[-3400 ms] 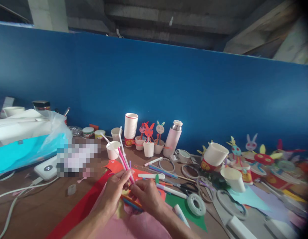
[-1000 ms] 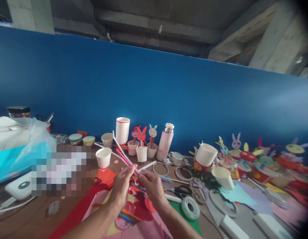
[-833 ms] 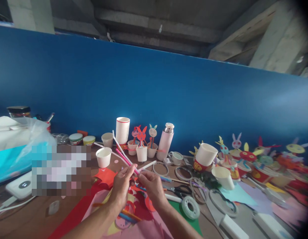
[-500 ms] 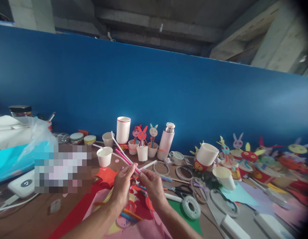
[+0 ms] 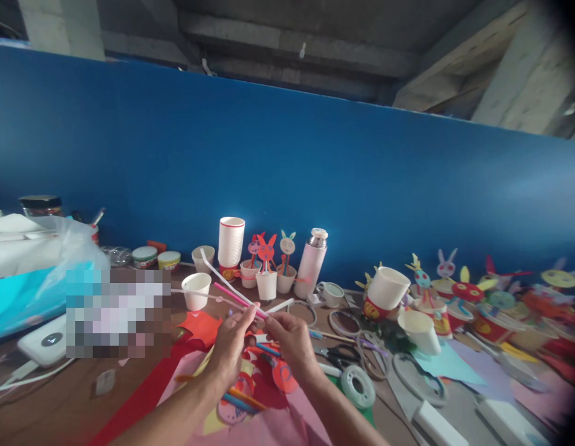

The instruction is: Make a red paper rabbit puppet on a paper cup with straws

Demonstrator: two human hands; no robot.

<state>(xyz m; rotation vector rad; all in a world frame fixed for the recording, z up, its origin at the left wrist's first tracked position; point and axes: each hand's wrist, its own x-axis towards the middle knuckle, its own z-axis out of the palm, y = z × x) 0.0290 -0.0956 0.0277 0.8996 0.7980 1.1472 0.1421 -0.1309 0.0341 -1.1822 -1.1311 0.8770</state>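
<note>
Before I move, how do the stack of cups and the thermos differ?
The stack of cups is white with a red rim on top; the thermos is pale pink with a silvery neck. The stack is open at the top, while the thermos is capped. Both stand near the blue wall.

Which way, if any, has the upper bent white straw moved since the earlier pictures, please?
Yes, the straw has moved left and down against the tall white paper-cup stack.

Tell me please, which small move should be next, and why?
Perhaps the left hand should slide slightly up to gather the pink straw and bent white straw, while the right hand steadies the near ends: beyond the left hand, both spread apart.
</note>
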